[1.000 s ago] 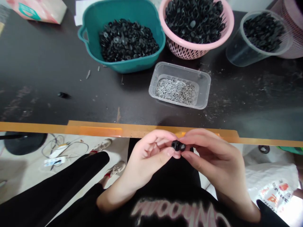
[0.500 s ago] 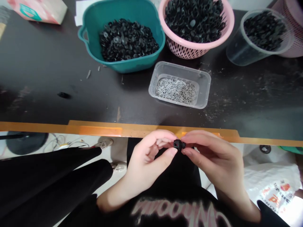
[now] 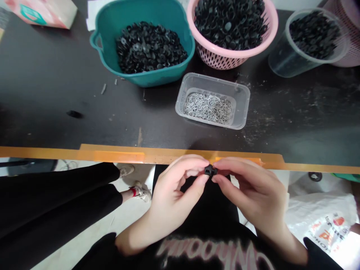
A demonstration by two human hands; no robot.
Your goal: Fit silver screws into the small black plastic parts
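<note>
Just over the table's front edge, a small black plastic part (image 3: 209, 171) is pinched between both of my hands. My left hand (image 3: 176, 195) grips its left end with thumb and forefinger. From the other side, my right hand (image 3: 253, 193) holds the right end in its fingertips, which hide some of it. An opening shows on the part's left side. Beyond my hands stands a clear plastic tub (image 3: 242, 108) of small silver metal pins (image 3: 208, 107).
A teal basin (image 3: 146, 78) of black discs, a pink basket (image 3: 225, 56) of black ring-like pieces and a clear cup (image 3: 284, 60) of black pieces line the back. A black bit (image 3: 74, 114) lies left. Another person's legs (image 3: 84, 187) are at lower left.
My right fingertips have moved slightly left, closer to my left hand, and less of the black part shows between them. The other person's legs and feet have shifted.
</note>
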